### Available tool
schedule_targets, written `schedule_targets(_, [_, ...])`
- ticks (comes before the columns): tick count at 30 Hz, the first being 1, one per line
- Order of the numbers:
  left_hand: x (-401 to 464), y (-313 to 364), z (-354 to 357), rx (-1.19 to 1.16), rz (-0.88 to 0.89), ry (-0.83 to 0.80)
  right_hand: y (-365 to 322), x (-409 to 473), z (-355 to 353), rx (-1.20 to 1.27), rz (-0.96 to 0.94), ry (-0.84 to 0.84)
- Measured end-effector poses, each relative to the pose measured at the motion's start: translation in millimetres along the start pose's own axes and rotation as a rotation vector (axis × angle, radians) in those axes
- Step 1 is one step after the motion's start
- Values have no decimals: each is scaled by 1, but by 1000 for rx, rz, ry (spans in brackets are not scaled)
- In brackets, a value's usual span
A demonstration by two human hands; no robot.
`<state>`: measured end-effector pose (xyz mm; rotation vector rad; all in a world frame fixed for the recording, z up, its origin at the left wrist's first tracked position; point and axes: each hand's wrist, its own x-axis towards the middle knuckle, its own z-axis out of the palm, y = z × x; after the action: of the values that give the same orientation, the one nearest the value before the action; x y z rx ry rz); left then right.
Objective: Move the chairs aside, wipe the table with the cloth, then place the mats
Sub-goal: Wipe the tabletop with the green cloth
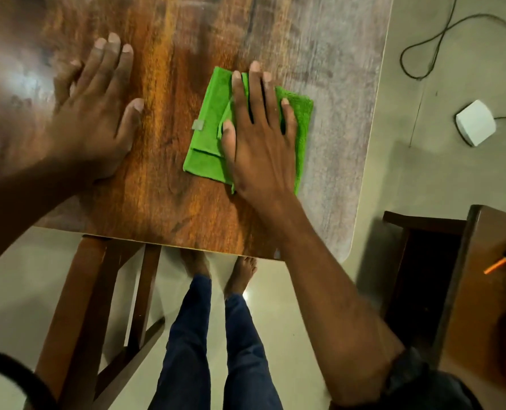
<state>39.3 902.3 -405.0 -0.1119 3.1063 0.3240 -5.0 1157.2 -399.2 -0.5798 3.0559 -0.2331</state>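
Right hand (257, 134) lies flat on the folded green cloth (207, 137), fingers straight & spread, pressing it onto the wooden table (169, 202) near the table's right edge. Left hand (98, 105) rests palm-down on bare wood just beside the cloth, fingers straight, holding nothing. A chair (77, 306) stands under the near edge, left of the person's legs.

The right hand (257, 134) covers the middle of the green cloth (207, 128). The counter (169, 208) is cut off at the top and left of the frame and hides the toes of both feet (240, 276). The orange item (495, 266) at the right edge is blurred.
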Motion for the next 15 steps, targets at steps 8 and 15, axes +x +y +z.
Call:
schedule_targets(8, [-1,0,-2,-11,-5,19,0,5,1,-6,7,20])
schedule_targets(15, [0,3,-2,-19,2,61,-15,-64,-7,20,6,-127])
